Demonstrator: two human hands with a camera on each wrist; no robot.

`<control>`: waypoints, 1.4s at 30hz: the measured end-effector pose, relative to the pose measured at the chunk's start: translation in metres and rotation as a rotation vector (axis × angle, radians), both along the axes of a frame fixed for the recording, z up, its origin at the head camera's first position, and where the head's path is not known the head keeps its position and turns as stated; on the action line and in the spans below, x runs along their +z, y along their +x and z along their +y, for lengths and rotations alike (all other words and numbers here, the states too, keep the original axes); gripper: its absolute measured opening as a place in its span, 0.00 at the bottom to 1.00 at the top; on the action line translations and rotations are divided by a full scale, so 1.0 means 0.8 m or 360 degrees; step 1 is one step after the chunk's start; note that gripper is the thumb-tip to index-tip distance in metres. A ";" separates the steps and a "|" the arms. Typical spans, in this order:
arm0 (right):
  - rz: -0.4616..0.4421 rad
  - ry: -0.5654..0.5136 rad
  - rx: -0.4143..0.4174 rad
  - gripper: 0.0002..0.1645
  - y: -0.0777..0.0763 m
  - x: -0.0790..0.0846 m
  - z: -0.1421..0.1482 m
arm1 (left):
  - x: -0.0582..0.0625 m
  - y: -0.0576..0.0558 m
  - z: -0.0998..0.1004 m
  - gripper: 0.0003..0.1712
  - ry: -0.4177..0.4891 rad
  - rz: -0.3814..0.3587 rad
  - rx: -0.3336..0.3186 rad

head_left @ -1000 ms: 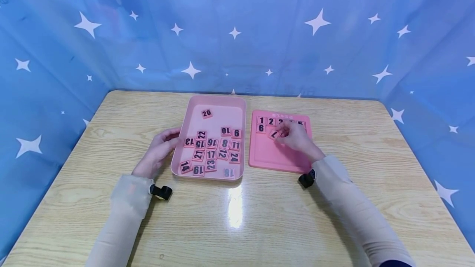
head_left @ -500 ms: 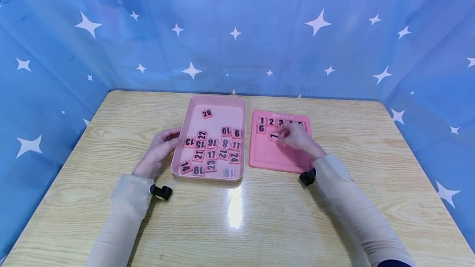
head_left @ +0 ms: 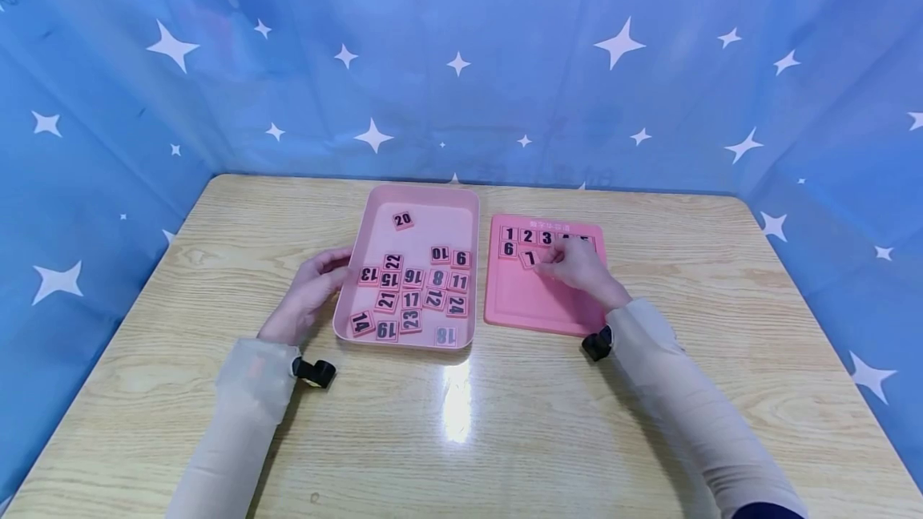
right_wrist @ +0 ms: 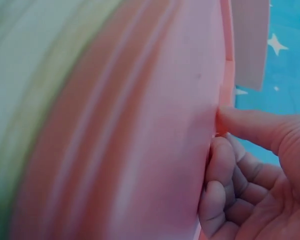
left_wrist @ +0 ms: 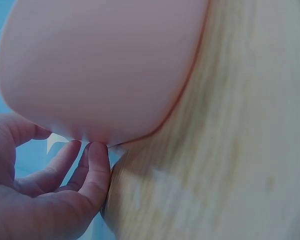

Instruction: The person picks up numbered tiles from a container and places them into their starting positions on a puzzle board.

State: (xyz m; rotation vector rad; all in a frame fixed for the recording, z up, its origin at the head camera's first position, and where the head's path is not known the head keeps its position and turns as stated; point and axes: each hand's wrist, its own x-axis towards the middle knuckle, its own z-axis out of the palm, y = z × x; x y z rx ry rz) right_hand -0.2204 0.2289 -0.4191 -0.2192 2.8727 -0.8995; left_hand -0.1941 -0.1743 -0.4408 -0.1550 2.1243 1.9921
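My right hand [head_left: 577, 267] pinches the number 7 tile [head_left: 529, 259] above the pink number board [head_left: 505, 307]. The 7 sits slightly tilted, just right of and below the 6 tile [head_left: 508, 249]. Tiles 1, 2 and 3 stand in the board's top row, and the hand partly covers those further right. My left hand [head_left: 306, 295] touches the left outer side of the light pink tray [head_left: 425, 195], its fingers loosely bent. In the left wrist view, the fingertips [left_wrist: 97, 150] meet the tray wall. The right wrist view shows thumb and fingers low over the board; the tile is hard to make out there.
Several loose number tiles lie in the tray, turned various ways, mostly in its nearer half. One 20 tile [head_left: 403, 220] lies apart near the far end. Tray and board stand side by side on the wooden table [head_left: 534, 423], before a blue star-patterned curtain [head_left: 418, 94].
The 7 tile has turned in my right fingers, from sideways half a second ago to nearly upright, and moved slightly up toward the 6. My left hand and the tray have not moved.
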 end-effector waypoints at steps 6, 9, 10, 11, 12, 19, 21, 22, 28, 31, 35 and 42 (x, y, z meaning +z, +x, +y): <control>-0.0026 0.0012 -0.0030 0.10 -0.004 0.000 -0.004 | -0.001 -0.001 0.001 0.30 0.0008 -0.0009 0.0012; -0.0040 0.0012 -0.0049 0.11 -0.006 0.000 -0.006 | -0.001 -0.002 0.001 0.30 0.0002 -0.0018 0.0013; -0.0041 0.0009 -0.0049 0.11 -0.007 -0.001 -0.006 | -0.001 -0.002 0.001 0.30 0.0003 -0.0018 0.0014; -0.0042 0.0007 -0.0050 0.11 -0.007 -0.001 -0.006 | -0.001 -0.002 0.001 0.30 0.0001 -0.0017 0.0013; -0.0050 0.0003 -0.0053 0.11 -0.008 -0.002 -0.006 | -0.001 -0.002 0.001 0.30 0.0001 -0.0013 0.0008; -0.0150 -0.0039 -0.0028 0.12 -0.010 0.005 -0.006 | 0.000 -0.001 0.001 0.30 0.0012 -0.0014 -0.0007; -0.0130 -0.0061 -0.0027 0.12 -0.013 0.015 -0.008 | 0.000 -0.001 0.001 0.30 0.0014 -0.0019 -0.0010; -0.0113 -0.0070 -0.0032 0.12 -0.014 0.022 -0.012 | 0.001 -0.001 0.001 0.30 0.0015 -0.0020 -0.0010; -0.0079 -0.0260 0.0013 0.12 -0.022 0.060 -0.061 | 0.001 -0.002 0.000 0.30 0.0012 -0.0001 -0.0004; -0.0134 -0.0497 0.0080 0.13 -0.024 0.066 -0.094 | 0.000 -0.003 0.000 0.30 0.0027 -0.0006 -0.0005; -0.0200 -0.0753 0.0171 0.11 -0.019 0.068 -0.136 | 0.000 -0.003 0.000 0.30 0.0037 -0.0006 -0.0002; -0.0302 -0.0946 0.0270 0.07 -0.002 0.059 -0.181 | 0.001 -0.002 -0.001 0.30 0.0059 -0.0003 0.0011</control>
